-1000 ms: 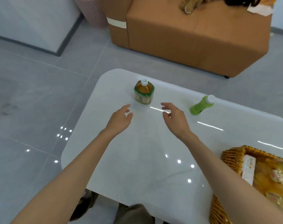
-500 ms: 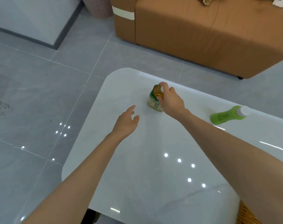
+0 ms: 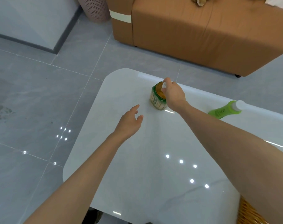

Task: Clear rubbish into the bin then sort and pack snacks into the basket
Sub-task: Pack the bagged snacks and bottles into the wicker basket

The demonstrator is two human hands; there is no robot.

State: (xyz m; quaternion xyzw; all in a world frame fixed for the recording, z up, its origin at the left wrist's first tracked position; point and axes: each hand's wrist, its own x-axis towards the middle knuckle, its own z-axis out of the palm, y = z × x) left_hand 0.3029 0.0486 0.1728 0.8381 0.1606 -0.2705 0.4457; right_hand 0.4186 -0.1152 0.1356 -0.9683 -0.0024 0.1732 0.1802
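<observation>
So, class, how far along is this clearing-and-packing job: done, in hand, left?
Done: only two bottles show on the table, so clearing looks finished. In hand: the right hand grips the tea bottle by its top; the left hand hovers open. Left: packing it and the untouched green bottle into the basket.

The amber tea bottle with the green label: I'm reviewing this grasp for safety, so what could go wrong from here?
1. The right hand grips the amber tea bottle with the green label only at its top, around the white cap; lifted so, it may swing or slip.
2. It stands near the far edge of the glossy white table and could be knocked off.
</observation>
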